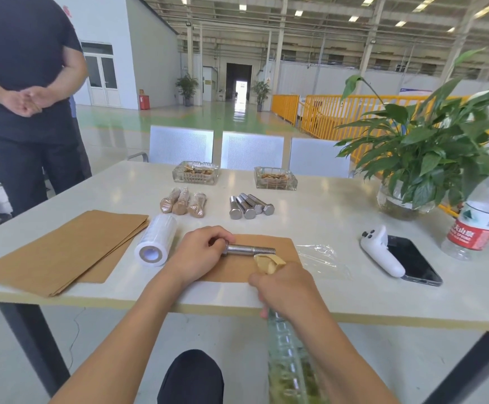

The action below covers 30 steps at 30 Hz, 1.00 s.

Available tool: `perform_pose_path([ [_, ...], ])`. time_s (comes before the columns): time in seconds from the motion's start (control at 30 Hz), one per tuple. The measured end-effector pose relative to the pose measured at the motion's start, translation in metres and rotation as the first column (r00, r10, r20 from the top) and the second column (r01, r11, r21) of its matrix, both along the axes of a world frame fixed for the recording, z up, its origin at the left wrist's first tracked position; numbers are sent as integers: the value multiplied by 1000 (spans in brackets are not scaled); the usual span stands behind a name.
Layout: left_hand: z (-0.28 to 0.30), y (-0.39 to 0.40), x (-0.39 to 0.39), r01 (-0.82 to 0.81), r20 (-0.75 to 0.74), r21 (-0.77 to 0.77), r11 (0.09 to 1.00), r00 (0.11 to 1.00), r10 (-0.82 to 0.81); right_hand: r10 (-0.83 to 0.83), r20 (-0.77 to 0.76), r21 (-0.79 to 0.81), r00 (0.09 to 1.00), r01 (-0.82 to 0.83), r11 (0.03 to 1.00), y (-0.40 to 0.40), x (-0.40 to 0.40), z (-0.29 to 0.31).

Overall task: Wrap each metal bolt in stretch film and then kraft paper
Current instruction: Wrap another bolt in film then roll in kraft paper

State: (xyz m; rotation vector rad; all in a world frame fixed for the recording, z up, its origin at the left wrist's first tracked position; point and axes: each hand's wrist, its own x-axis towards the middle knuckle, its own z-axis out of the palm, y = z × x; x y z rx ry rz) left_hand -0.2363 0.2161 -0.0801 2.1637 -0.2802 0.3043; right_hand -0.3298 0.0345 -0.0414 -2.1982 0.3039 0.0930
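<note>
A bare metal bolt (249, 250) lies on a kraft paper sheet (284, 243) near the table's (339, 217) front edge. The left hand (198, 253) curls its fingers around the bolt's head; the right hand (285, 285) pinches the sheet's lifted corner by the threaded end. A stretch film roll (156, 239) lies just left.

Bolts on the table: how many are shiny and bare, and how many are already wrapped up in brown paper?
Bare bolts: 5. Four lie in a group and the left hand holds one on the kraft sheet.
Wrapped bolts: 3, side by side.
Total: 8 bolts.
</note>
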Motion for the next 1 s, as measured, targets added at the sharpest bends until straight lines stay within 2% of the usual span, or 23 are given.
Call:
perform_pose_path([
  [0.07,1,0,0,6,3,1,1000,1000,-6,41,-7,61,999,-41,997,7,3,6],
  [0.17,2,0,-1,12,-4,-8,1000,1000,-12,18,105,172,994,-36,984,15,7,18],
  [0.23,3,0,-1,21,3,-2,1000,1000,-21,-61,217,156,974,27,987,17,4,22],
  [0.33,4,-1,-1,19,-1,5,1000,1000,-19,-61,314,65,948,43,997,19,-4,18],
  [0.5,4,-1,0,9,-19,21,1000,1000,-8,-77,304,82,949,55,995,13,-9,15],
  [0.67,3,-1,1,10,-19,11,1000,1000,-10,-34,229,69,973,19,997,15,-11,10],
  [0.8,3,-1,0,4,-6,6,1000,1000,-4,-116,290,128,950,82,988,15,-10,6],
  [1.0,3,-2,0,-33,-13,-16,999,999,32,-64,224,120,972,38,992,13,-8,-6],
])
